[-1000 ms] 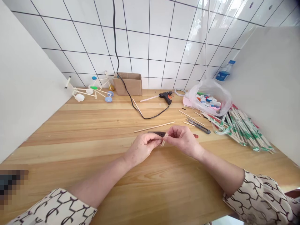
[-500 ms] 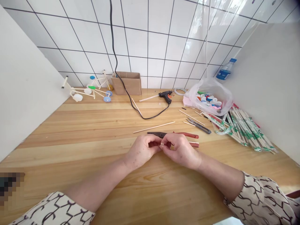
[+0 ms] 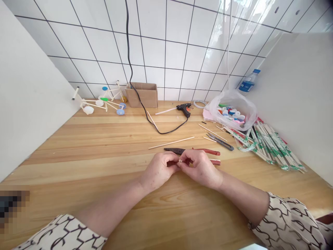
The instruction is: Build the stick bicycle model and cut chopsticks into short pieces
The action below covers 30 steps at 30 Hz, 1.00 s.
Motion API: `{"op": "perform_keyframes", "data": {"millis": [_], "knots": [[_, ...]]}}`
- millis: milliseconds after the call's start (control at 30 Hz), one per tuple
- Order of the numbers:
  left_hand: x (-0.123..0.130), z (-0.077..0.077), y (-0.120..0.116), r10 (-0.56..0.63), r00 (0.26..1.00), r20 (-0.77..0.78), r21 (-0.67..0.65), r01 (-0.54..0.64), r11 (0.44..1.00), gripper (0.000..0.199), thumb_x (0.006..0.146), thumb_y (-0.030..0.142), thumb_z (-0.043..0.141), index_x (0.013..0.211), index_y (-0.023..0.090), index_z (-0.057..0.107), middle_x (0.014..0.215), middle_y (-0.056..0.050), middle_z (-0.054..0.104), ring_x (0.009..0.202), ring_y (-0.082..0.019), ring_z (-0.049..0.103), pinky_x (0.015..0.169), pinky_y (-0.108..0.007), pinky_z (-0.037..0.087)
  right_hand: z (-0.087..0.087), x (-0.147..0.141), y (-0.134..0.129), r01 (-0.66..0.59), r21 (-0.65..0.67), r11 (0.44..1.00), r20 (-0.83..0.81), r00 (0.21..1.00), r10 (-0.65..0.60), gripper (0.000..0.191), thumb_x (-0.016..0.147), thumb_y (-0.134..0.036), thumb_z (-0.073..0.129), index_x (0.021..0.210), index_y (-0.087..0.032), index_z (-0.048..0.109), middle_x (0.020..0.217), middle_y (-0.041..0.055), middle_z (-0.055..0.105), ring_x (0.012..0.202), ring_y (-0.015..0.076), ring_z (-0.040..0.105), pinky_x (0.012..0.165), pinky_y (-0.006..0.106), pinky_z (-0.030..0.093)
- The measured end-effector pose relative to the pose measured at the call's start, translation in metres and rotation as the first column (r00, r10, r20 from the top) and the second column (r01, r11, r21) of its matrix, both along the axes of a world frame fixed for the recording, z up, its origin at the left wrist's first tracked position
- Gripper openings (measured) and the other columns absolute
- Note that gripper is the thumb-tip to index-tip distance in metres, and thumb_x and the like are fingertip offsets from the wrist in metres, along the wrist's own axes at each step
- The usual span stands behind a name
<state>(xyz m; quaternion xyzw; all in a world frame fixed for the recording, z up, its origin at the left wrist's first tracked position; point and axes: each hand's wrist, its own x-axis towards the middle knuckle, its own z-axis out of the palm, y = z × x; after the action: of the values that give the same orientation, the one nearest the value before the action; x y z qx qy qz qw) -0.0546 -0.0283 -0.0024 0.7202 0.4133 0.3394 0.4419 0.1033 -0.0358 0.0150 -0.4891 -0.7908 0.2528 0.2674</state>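
Note:
Both hands meet over the middle of the wooden table, fingertips pinched together. My left hand [image 3: 159, 171] is closed, its fingertips against those of my right hand [image 3: 201, 169]. A tiny pale piece [image 3: 180, 161], perhaps wood, shows in the right hand's pinch; most of it is hidden. What the left fingers grip cannot be made out. Just behind the hands lie pliers [image 3: 206, 151] with red handles, partly covered by the right hand. Beyond them rests a thin wooden stick [image 3: 171, 142]. Thread snips [image 3: 221, 141] lie to the right, beside short stick pieces.
At the back stand a cardboard box [image 3: 142, 95] and a black glue gun [image 3: 184, 109] with its cord. Stick models with bottle caps [image 3: 104, 99] are back left. On the right are a plastic bag [image 3: 213, 104] of caps, wrapped chopsticks [image 3: 275, 144] and a water bottle [image 3: 247, 83].
The view has tilted slightly, so the background sits a little lower. Both hands keep nearly the same pinched pose.

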Motion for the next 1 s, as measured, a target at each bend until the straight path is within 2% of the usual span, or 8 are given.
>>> {"op": "perform_keyframes", "data": {"millis": [133, 267, 433, 667, 767, 867, 933, 1000], "knots": [[0.001, 0.003, -0.002, 0.025, 0.999, 0.033, -0.014, -0.025, 1.0, 0.019, 0.072, 0.01, 0.061, 0.085, 0.017, 0.072, 0.08, -0.003, 0.071, 0.078, -0.018, 0.064, 0.072, -0.025, 0.047, 0.004, 0.0, 0.001, 0.056, -0.1, 0.993, -0.075, 0.995, -0.064, 0.006, 0.071, -0.014, 0.058, 0.064, -0.016, 0.059, 0.054, -0.0029, 0.056, 0.047, 0.008, 0.046, 0.043, 0.018, 0.033], [0.004, 0.013, -0.008, 0.085, 0.987, 0.135, -0.082, -0.074, 0.994, 0.018, 0.074, 0.018, 0.062, 0.089, 0.017, 0.071, 0.086, -0.003, 0.072, 0.08, -0.017, 0.064, 0.076, -0.024, 0.048, 0.009, 0.001, 0.004, 0.111, -0.226, 0.968, -0.214, 0.963, -0.161, 0.009, 0.071, -0.021, 0.059, 0.064, -0.016, 0.057, 0.051, -0.0038, 0.054, 0.043, 0.0067, 0.042, 0.04, 0.018, 0.031], [0.01, 0.02, -0.015, 0.159, 0.959, 0.234, -0.201, -0.112, 0.973, 0.015, 0.073, 0.022, 0.063, 0.085, 0.016, 0.07, 0.082, -0.002, 0.072, 0.08, -0.018, 0.065, 0.073, -0.024, 0.049, 0.012, 0.002, 0.004, 0.073, -0.331, 0.941, -0.425, 0.879, -0.218, 0.016, 0.069, -0.028, 0.062, 0.064, -0.015, 0.057, 0.059, 0.0004, 0.061, 0.051, 0.0102, 0.052, 0.049, 0.022, 0.041], [0.009, 0.019, -0.016, 0.194, 0.962, 0.194, -0.227, -0.149, 0.962, 0.012, 0.073, 0.021, 0.06, 0.071, 0.017, 0.071, 0.064, 0.0, 0.067, 0.066, -0.015, 0.06, 0.066, -0.024, 0.047, 0.012, -0.001, -0.001, -0.026, -0.409, 0.912, -0.564, 0.793, -0.23, 0.02, 0.068, -0.03, 0.066, 0.063, -0.016, 0.053, 0.055, -0.0001, 0.063, 0.053, 0.0136, 0.062, 0.051, 0.024, 0.046], [0.007, 0.02, -0.016, 0.18, 0.962, 0.205, -0.279, -0.119, 0.953, 0.011, 0.072, 0.019, 0.06, 0.068, 0.016, 0.07, 0.062, 0.0, 0.066, 0.064, -0.015, 0.059, 0.066, -0.024, 0.046, 0.015, -0.004, -0.003, -0.023, -0.41, 0.912, -0.547, 0.806, -0.225, 0.022, 0.068, -0.032, 0.064, 0.062, -0.016, 0.051, 0.054, -0.0004, 0.063, 0.053, 0.0144, 0.062, 0.051, 0.024, 0.046], [0.006, 0.019, -0.014, 0.165, 0.948, 0.27, -0.358, -0.06, 0.932, 0.01, 0.071, 0.02, 0.062, 0.068, 0.015, 0.069, 0.06, 0.0, 0.065, 0.061, -0.013, 0.058, 0.064, -0.024, 0.046, 0.023, -0.003, -0.004, -0.034, -0.38, 0.924, -0.458, 0.875, -0.157, 0.021, 0.073, -0.034, 0.059, 0.066, -0.017, 0.05, 0.056, 0.0004, 0.063, 0.055, 0.0147, 0.062, 0.052, 0.025, 0.046], [0.004, 0.018, -0.012, 0.174, 0.923, 0.343, -0.412, -0.019, 0.911, 0.01, 0.07, 0.022, 0.064, 0.068, 0.014, 0.068, 0.059, 0.0, 0.065, 0.059, -0.012, 0.057, 0.063, -0.025, 0.046, 0.03, 0.003, -0.002, -0.028, -0.305, 0.952, -0.32, 0.945, -0.074, 0.018, 0.074, -0.034, 0.059, 0.071, -0.018, 0.052, 0.062, 0.0015, 0.063, 0.06, 0.0155, 0.062, 0.054, 0.026, 0.047], [0.002, 0.016, -0.009, 0.197, 0.895, 0.4, -0.464, 0.013, 0.886, 0.011, 0.068, 0.024, 0.066, 0.067, 0.013, 0.067, 0.057, 0.0, 0.064, 0.057, -0.012, 0.056, 0.062, -0.026, 0.046, 0.035, 0.015, 0.002, 0.002, -0.15, 0.989, -0.096, 0.995, -0.017, 0.02, 0.068, -0.031, 0.066, 0.075, -0.019, 0.052, 0.073, 0.004, 0.063, 0.069, 0.0181, 0.061, 0.058, 0.028, 0.048]]}}
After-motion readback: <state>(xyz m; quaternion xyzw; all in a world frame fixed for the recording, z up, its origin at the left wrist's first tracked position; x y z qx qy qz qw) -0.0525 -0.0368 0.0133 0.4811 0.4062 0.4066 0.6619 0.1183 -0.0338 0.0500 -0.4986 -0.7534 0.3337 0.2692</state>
